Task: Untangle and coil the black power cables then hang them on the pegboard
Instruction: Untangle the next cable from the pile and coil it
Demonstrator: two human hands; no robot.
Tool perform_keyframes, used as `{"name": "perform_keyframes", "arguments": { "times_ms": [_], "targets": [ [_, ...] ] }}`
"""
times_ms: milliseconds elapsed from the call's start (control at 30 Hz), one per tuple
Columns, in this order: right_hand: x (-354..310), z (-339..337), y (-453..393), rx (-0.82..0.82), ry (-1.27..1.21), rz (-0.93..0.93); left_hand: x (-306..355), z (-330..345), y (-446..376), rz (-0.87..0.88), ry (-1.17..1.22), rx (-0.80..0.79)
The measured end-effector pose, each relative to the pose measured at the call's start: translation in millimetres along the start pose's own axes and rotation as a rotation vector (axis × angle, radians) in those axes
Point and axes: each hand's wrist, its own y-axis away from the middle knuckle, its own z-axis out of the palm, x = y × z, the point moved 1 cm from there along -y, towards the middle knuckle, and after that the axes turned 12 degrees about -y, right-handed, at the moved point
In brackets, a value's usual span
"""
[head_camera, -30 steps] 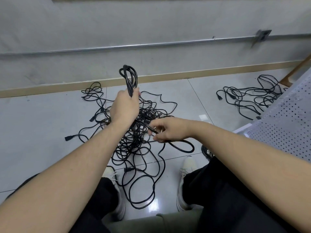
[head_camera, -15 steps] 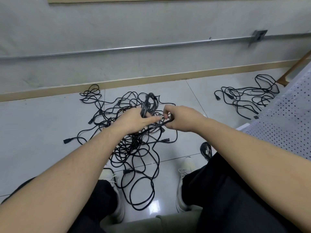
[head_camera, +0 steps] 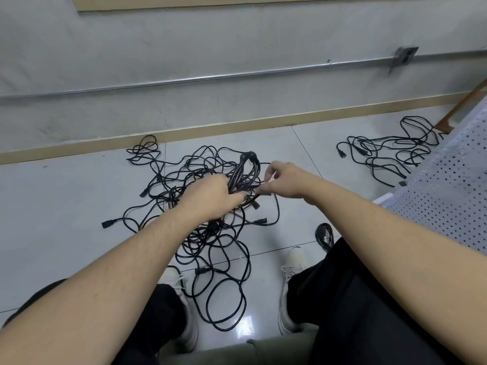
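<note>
Gripping a folded bundle (head_camera: 243,171) of black cable, the left hand (head_camera: 210,197) is held above the tangle (head_camera: 210,233) on the floor (head_camera: 66,206), fingers clamped round the strands. At its 3 o'clock, a strand is pinched by the right hand (head_camera: 283,181). A second pile (head_camera: 387,151) lies at 2 o'clock, beside the pegboard (head_camera: 448,201).

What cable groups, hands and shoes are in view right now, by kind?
Cable piles on the floor: 2, the big tangle and the smaller pile
Coiled bundle in hand: 1
Hands: 2, left hand, right hand
White shoes: 2
Total: 7
</note>
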Motion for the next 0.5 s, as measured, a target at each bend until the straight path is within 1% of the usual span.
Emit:
{"name": "perform_keyframes", "arguments": {
  "times_ms": [100, 233, 333, 367, 400, 433, 467, 500],
  "targets": [
    [2, -1, 2, 0.019, -0.231, 0.129, 1, 1, -4, -0.048, 0.074, 0.083],
    [4, -7, 1, 0.038, -0.493, 0.17, 1, 6, -9, -0.062, 0.076, 0.157],
    [-1, -16, 1, 0.136, -0.831, 0.145, -9, 3, -15, -0.129, 0.173, 0.125],
    [-2, -19, 3, 0.111, -0.95, 0.147, -13, 0, -16, -0.149, 0.226, 0.102],
    [-1, -20, 5, 0.062, -0.994, 0.149, -16, -2, -17, -0.158, 0.278, 0.084],
    [2, -22, 6, 0.026, -0.929, 0.139, -17, -3, -16, -0.159, 0.325, 0.074],
    [5, -23, 7, 0.014, -0.759, 0.106, -17, -4, -16, -0.154, 0.363, 0.065],
    [7, -25, 8, 0.023, -0.526, 0.053, -15, -5, -14, -0.153, 0.393, 0.053]
  ]
}}
